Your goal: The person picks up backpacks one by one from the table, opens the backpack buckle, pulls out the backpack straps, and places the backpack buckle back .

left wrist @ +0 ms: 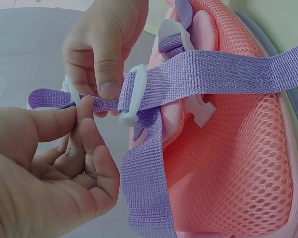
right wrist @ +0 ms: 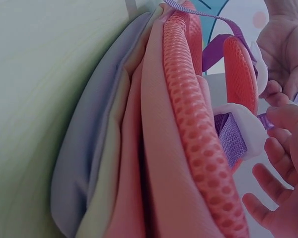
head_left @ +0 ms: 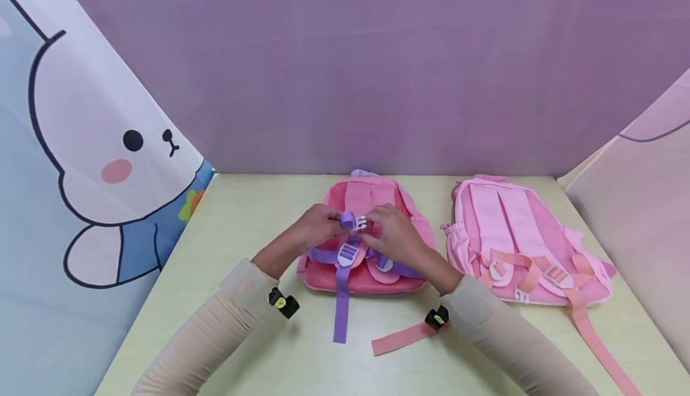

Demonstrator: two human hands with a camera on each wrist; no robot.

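A pink backpack [head_left: 366, 288] lies with its mesh back panel up, and both hands work over it. A purple strap [left wrist: 42, 98] bends into a loop through a white side-release buckle [head_left: 360, 223] with prongs. My left hand [head_left: 318, 226] pinches the strap at the loop beside the buckle. From the other side my right hand [head_left: 396, 234] holds the strap close by the buckle, with thumb and finger about it in the left wrist view. Just below, a white strap adjuster [head_left: 347, 254] carries the purple webbing, whose loose end hangs over the front.
To the right lies a second, paler pink backpack [head_left: 530, 222] with orange-pink straps [head_left: 593, 330] trailing to the table's front edge. A strap end [head_left: 399, 339] lies under the right forearm. A purple curtain [head_left: 377, 72] stands behind the table, and a rabbit-print sheet [head_left: 97, 144] at left.
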